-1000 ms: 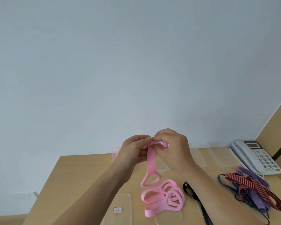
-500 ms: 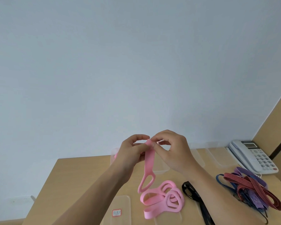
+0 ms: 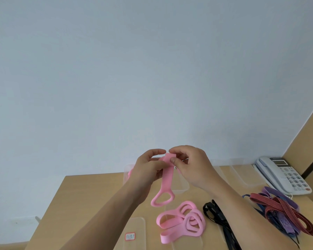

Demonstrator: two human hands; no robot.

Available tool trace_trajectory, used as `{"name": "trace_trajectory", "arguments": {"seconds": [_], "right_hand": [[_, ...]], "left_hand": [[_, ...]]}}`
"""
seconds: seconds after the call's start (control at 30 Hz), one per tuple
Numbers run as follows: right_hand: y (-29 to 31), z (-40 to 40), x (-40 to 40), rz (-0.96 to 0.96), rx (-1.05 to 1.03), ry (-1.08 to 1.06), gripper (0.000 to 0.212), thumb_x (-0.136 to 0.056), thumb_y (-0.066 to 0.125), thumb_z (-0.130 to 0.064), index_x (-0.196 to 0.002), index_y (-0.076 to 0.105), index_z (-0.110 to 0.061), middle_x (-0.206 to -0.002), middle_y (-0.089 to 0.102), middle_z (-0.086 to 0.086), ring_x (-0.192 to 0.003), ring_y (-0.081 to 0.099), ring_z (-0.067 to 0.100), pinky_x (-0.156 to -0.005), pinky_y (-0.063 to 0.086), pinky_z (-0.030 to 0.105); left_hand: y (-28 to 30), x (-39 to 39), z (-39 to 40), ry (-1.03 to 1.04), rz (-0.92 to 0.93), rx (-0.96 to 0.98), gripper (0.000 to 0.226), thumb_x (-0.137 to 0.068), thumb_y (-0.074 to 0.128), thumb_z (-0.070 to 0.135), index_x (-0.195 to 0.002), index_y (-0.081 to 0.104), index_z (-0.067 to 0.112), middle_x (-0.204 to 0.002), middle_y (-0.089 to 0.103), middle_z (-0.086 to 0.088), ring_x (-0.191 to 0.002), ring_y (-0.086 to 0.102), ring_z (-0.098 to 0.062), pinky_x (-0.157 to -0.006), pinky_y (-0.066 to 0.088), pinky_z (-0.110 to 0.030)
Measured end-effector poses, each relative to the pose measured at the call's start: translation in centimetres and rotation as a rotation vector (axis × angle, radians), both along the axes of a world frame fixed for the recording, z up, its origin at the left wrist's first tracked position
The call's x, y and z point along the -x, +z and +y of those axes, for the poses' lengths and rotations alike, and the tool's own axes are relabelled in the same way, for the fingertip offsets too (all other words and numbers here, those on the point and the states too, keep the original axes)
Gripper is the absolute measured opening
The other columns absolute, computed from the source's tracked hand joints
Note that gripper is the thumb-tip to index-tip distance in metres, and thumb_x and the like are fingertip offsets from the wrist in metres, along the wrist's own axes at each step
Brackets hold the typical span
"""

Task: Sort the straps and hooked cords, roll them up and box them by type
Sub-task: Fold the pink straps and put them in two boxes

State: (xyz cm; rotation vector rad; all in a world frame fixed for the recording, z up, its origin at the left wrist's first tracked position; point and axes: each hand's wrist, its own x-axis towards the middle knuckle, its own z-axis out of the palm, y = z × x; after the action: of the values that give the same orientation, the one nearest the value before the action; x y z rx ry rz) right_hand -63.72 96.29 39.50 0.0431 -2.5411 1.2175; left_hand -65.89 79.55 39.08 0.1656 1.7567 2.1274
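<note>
A pink strap [image 3: 166, 181] hangs from both hands above the table, its looped end dangling low. My left hand [image 3: 148, 166] pinches the top of the strap from the left. My right hand [image 3: 190, 165] pinches the folded top end from the right. More pink straps [image 3: 181, 221] lie in a heap on the table below. A black strap [image 3: 217, 215] lies to their right. Red striped cords [image 3: 282, 208] tangled with purple and blue straps lie at the far right. A clear box [image 3: 181, 186] stands behind the hands, mostly hidden.
A clear lid with a red-edged label [image 3: 132, 233] lies near the front of the wooden table [image 3: 83, 199]. Another clear box [image 3: 242, 174] sits at the back right. A white desk phone [image 3: 282, 174] stands at the right edge, against a wooden panel.
The roll at the strap's top has been undone and a flat folded end now sits between the fingers. The view has tilted slightly; the hanging loop swung a little left.
</note>
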Motion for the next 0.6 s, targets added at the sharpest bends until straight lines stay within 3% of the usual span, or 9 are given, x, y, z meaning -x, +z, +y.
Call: {"name": "trace_trajectory", "arguments": {"seconds": [0.2, 0.37, 0.47, 0.6], "right_hand": [[-0.2, 0.2, -0.1, 0.1, 0.01, -0.061, 0.021, -0.089, 0.073, -0.013, -0.109, 0.075, -0.019, -0.099, 0.069, -0.01, -0.089, 0.064, 0.003, -0.083, 0.052, 0.024], [-0.7, 0.2, -0.1, 0.227, -0.027, -0.045, 0.019, -0.086, 0.076, -0.008, -0.102, 0.076, -0.017, -0.097, 0.069, -0.006, -0.086, 0.064, 0.007, -0.08, 0.054, 0.031], [-1.0, 0.3, -0.1, 0.312, -0.058, -0.026, 0.02, -0.084, 0.076, -0.004, -0.1, 0.076, -0.016, -0.095, 0.068, -0.006, -0.087, 0.064, 0.007, -0.076, 0.053, 0.025], [-1.0, 0.0, -0.4, 0.403, -0.074, -0.013, 0.023, -0.078, 0.079, 0.003, -0.094, 0.078, -0.012, -0.091, 0.067, -0.004, -0.084, 0.062, -0.001, -0.072, 0.047, 0.007]], "left_hand": [[-0.2, -0.2, 0.4, -0.009, -0.061, 0.076, 0.032, -0.093, 0.071, 0.021, -0.123, 0.064, 0.015, -0.1, 0.079, -0.013, -0.084, 0.074, -0.025, -0.071, 0.057, -0.032], [0.1, -0.4, 0.5, 0.004, -0.048, 0.034, 0.029, -0.095, 0.069, 0.018, -0.124, 0.063, 0.018, -0.099, 0.079, -0.013, -0.083, 0.074, -0.024, -0.071, 0.057, -0.032], [0.5, -0.3, 0.4, 0.009, -0.048, 0.019, 0.028, -0.095, 0.069, 0.021, -0.122, 0.064, 0.018, -0.097, 0.079, -0.013, -0.081, 0.073, -0.024, -0.07, 0.056, -0.032], [0.6, -0.1, 0.5, 0.042, -0.071, -0.001, 0.025, -0.097, 0.067, 0.028, -0.121, 0.065, 0.02, -0.089, 0.077, -0.012, -0.077, 0.073, -0.023, -0.069, 0.055, -0.033]]}}
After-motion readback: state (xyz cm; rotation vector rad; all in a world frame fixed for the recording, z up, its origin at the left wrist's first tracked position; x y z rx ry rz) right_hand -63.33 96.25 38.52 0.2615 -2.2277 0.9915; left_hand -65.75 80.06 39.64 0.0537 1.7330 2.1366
